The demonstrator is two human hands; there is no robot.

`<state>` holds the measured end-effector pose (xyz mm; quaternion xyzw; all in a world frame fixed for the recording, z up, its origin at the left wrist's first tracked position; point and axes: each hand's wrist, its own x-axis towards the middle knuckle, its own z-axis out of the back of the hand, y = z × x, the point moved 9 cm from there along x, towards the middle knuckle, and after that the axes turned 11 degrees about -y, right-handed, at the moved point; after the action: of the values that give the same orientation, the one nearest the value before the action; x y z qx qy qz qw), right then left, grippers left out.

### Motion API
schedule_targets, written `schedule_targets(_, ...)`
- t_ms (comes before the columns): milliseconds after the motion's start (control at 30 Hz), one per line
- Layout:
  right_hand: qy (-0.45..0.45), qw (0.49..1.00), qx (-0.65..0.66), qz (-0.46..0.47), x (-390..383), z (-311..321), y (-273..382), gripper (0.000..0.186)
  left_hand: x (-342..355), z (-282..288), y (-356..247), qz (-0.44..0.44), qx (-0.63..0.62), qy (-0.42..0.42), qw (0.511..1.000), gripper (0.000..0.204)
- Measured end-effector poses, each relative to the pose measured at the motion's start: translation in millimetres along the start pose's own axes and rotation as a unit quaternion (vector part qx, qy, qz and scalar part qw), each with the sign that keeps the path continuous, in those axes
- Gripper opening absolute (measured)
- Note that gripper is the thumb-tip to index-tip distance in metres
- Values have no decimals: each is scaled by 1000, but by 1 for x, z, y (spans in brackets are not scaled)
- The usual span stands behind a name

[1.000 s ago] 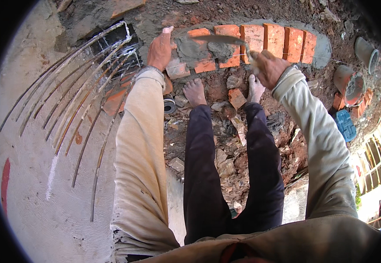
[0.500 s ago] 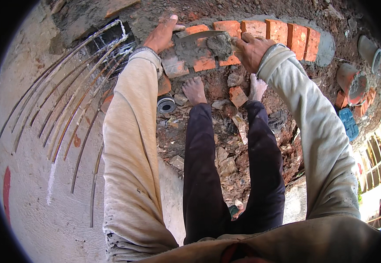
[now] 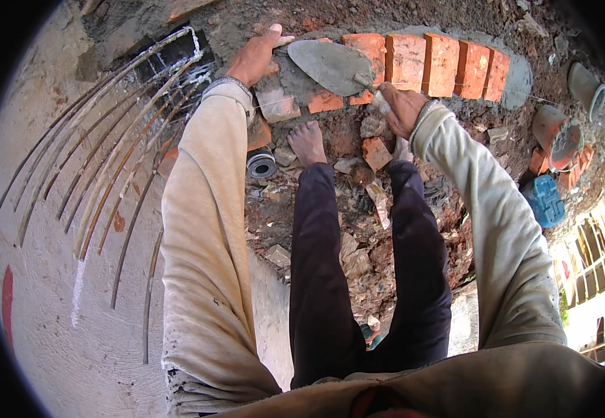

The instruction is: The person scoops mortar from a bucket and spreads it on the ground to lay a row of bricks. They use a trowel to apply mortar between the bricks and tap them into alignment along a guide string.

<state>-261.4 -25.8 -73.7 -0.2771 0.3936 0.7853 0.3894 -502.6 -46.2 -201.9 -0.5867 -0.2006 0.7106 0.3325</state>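
A: How do we hold our arms?
B: We stretch both forward, the left arm (image 3: 208,209) nearly straight, the right arm (image 3: 501,209) slanting inward.
A: And our hands?
B: Our left hand (image 3: 251,58) reaches farther out, its back toward us, one digit poking rightward; its palm is hidden. Our right hand (image 3: 402,108) curls its fingers into a grip.

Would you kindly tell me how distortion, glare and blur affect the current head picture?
Head view: fisheye vignetting blackens the corners; head view: the brick row looks arched, perhaps partly from lens bend; head view: glare washes out the lower-right background; head view: the masonry trowel looks fairly sharp.
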Motion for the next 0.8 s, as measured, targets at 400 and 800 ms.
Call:
schedule_targets(400, -49, 992, 68, -89, -11, -4, 52, 33, -4, 5, 3, -16, -13, -29, 999, 60)
schedule_targets(800, -20, 988, 63, -138, -47, -16, 42, 38, -22, -13, -33, -71, 245, -49, 966, 72)
